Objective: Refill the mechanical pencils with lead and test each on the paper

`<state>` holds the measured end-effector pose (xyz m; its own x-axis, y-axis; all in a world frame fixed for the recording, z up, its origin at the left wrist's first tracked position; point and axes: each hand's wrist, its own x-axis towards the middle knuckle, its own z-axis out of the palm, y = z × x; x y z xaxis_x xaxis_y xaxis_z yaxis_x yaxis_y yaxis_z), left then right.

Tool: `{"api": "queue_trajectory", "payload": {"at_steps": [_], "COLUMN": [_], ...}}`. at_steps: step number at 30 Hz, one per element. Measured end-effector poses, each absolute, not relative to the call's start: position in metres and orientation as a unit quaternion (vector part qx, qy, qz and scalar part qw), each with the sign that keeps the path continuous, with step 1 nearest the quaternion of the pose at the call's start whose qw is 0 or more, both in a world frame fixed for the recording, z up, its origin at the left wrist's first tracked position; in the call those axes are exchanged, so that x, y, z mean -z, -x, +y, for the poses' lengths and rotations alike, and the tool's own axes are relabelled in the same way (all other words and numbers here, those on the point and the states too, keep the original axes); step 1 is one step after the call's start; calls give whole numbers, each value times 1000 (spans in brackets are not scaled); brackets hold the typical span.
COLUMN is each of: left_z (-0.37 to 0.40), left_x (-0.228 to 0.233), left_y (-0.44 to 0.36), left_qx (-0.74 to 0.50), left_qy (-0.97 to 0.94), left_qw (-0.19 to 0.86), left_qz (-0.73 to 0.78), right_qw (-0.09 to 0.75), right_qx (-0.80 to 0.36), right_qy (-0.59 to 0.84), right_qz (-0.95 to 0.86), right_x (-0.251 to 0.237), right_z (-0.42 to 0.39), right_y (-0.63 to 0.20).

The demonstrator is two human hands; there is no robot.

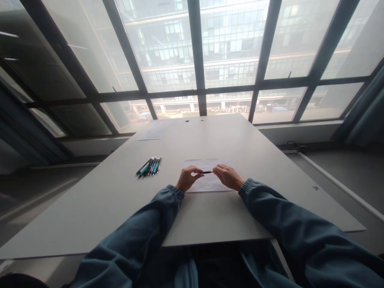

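Between my two hands a slim pen (207, 172) lies level, dark along its middle with a yellow part toward the right. My left hand (189, 177) pinches its left end between thumb and fingers. The right end is gripped by my right hand (228, 176), whose fingers cover the tip. Both hands are above a white sheet of paper (207, 185) on the table; any marks on it are too faint to make out. To the left of my left hand lies a bunch of pens (150, 167), mostly black with some green and blue, side by side.
The white table (126, 216) stretches away toward tall windows (231, 44). Another paper sheet (153, 130) lies near its far left edge. Small round holes show at the far end. Dark curtains (364, 116) hang at both sides.
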<state>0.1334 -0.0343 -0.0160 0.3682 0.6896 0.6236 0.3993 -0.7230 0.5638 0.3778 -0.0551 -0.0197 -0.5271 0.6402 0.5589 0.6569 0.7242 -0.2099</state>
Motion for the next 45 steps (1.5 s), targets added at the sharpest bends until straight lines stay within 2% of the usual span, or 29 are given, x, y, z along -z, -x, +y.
{"api": "queue_trajectory", "payload": {"at_steps": [10, 19, 28, 40, 45], "left_z": [-34, -34, -34, -34, -35], "left_x": [16, 17, 16, 17, 15], "left_y": [-134, -133, -134, -133, -134], "left_qx": [-446, -450, -450, -446, -449], "left_qy": [-810, -807, -804, -808, -806], "left_qw": [166, 159, 158, 162, 164], "left_qz": [341, 347, 356, 348, 350], "right_qw": [359, 343, 373, 335, 347], "right_qx": [-35, -14, -68, -2, -23], "right_qy": [367, 381, 362, 388, 374], "right_qz": [-857, -859, -851, -859, -860], "right_x": [25, 20, 27, 22, 24], "right_z": [-53, -56, -52, -56, -55], "right_y": [-379, -378, -379, -380, -380]}}
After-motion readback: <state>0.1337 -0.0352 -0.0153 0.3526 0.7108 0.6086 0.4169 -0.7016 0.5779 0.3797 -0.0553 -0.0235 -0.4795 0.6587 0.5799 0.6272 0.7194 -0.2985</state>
